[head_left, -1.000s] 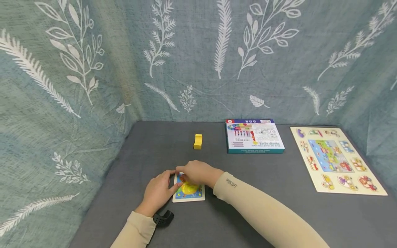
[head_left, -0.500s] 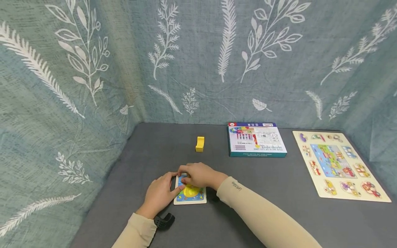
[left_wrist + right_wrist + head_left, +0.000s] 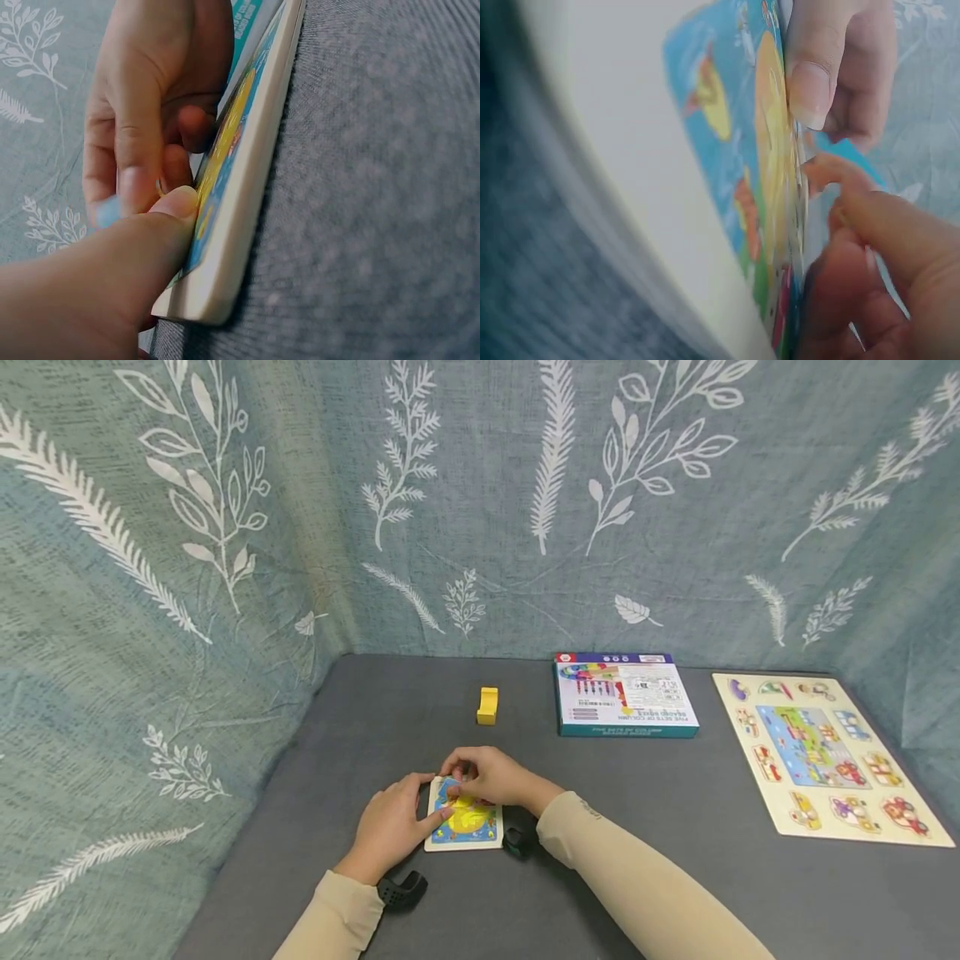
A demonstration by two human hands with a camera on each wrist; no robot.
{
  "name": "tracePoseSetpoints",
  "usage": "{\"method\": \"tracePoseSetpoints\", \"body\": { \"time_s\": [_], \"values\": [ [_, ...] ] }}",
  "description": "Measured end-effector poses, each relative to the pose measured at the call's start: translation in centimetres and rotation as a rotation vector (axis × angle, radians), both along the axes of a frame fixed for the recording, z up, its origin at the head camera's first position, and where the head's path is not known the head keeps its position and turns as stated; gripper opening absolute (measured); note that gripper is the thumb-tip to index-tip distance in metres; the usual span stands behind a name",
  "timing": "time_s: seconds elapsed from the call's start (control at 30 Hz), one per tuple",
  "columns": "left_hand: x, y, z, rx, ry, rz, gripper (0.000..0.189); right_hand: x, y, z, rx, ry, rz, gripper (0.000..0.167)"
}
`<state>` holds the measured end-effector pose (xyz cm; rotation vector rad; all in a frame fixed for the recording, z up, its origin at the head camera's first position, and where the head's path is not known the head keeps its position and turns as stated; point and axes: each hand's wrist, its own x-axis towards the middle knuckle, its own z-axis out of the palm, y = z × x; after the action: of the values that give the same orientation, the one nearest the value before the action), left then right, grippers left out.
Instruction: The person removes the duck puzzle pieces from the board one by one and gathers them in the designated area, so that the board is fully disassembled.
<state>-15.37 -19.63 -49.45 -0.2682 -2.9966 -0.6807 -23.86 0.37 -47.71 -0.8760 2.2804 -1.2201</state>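
At the right hand (image 3: 491, 777), wrist views only: blue piece (image 3: 109, 212).

A grey table (image 3: 630, 785) carries a small puzzle (image 3: 470, 827), yellow block (image 3: 487, 706), flat box (image 3: 626, 697) and larger puzzle board (image 3: 817, 747).

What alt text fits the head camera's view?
A person's left hand holds a small yellow-and-blue picture board while the right hand is over its far side. Beyond lie a yellow block and a "Beaded Boxes" carton; a vehicle puzzle lies at far right, all on a dark gray tabletop.
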Motion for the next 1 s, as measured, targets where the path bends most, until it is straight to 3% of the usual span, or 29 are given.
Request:
{"method": "tracePoseSetpoints", "body": {
  "time_s": [0.2, 0.33, 0.47, 0.63, 0.87, 1.0],
  "values": [
    [0.2, 0.2, 0.0, -0.004, -0.02, 0.011, 0.066, -0.1, 1.4, -0.1, -0.095, -0.151, -0.083, 0.012],
    [0.2, 0.4, -0.2, -0.005, -0.027, 0.021, 0.067, -0.3, 4.4, 0.9, -0.107, -0.18, -0.085, 0.017],
    [0.0, 0.5, -0.2, -0.001, -0.007, 0.015, 0.069, -0.4, 8.5, 2.5, -0.033, -0.131, -0.134, 0.012],
    [-0.2, 0.2, 0.1, -0.009, -0.003, 0.016, 0.07, -0.2, 12.3, 2.7, 0.127, -0.098, -0.273, 0.005],
    [0.0, -0.4, 0.0, -0.006, -0.03, 0.025, 0.07, 0.8, 12.1, 1.7, 0.248, 0.064, -0.327, 0.005],
    [0.0, -0.1, -0.1, 0.002, -0.017, 0.018, 0.07, 1.5, 11.7, 1.8, 0.331, 0.155, -0.37, 0.013]
  ]
}}
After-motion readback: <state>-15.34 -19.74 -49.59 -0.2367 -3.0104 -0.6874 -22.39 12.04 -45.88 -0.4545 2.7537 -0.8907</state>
